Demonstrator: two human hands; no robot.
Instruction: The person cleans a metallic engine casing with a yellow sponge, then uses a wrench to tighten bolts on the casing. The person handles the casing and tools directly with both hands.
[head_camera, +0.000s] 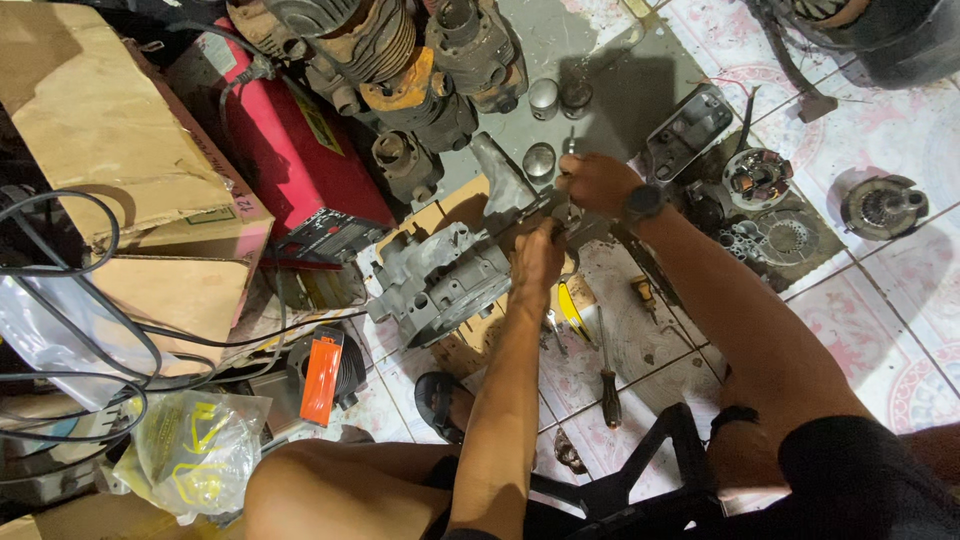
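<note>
2 bare hands work close together on a grey cast engine crankcase (440, 275) that rests on a scrap of cardboard (455, 205) on the tiled floor (900, 290), just left of frame centre.

Nearest the camera, at 6 o'clock, a black stool frame (640, 470) sits between the person's knees, and a sandalled foot (440, 400) shows beside it. A screwdriver (607, 375) lies on the tiles just right of the left forearm, with a yellow-handled tool (572, 312) above it. At 8 o'clock lie a clear bag (195, 450) and an orange-labelled dark cylinder (322, 375).

The left hand (538, 262) is curled and pressed against the right end of the crankcase, seemingly steadying it. The right hand (597, 183), a black wristwatch (643, 203) on its wrist, is closed around something small at the case's upper edge; what it pinches I cannot tell.

The step in hand looks like working a fastener or fitting at that upper right corner of the case while the other hand braces it. The next move calls for steady counter-pressure from the left hand, so that the casting does not slide on the cardboard.

Farther out, at 3 o'clock, a stator plate (757, 177) and a round flywheel part (882, 205) lie well apart on the tiles. At 12 o'clock stand 3 pistons (540, 160) and a finned engine block (400, 60), with a red machine case (285, 150) at 10 o'clock.
</note>
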